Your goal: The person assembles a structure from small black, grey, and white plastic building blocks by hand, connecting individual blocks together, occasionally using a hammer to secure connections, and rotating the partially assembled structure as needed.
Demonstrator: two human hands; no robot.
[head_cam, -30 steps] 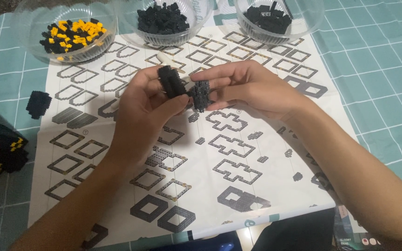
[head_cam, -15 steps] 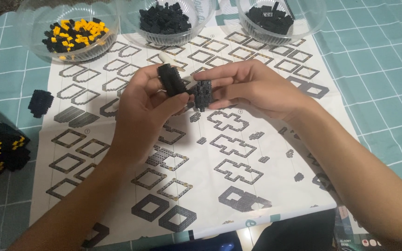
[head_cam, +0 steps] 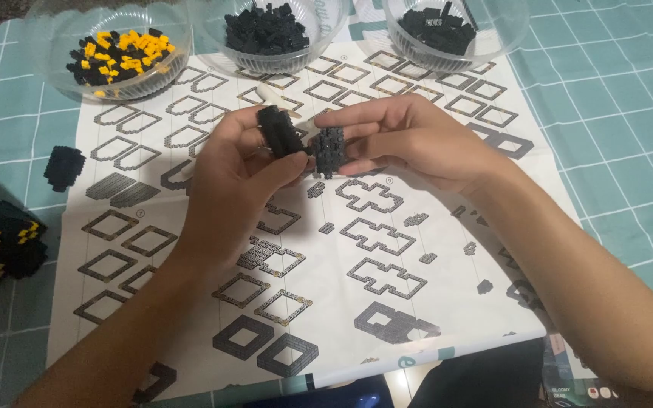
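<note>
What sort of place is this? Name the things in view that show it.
Probably a home hobby table for brick building: a printed instruction sheet on a teal checked cloth, and clear bowls of small bricks.

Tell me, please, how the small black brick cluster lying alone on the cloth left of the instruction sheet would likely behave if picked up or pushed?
The black brick cluster looks tiny, so probably light. Being built of separate studded pieces, it may break apart under a hard squeeze. Its blocky shape suggests sliding, not rolling.
</note>
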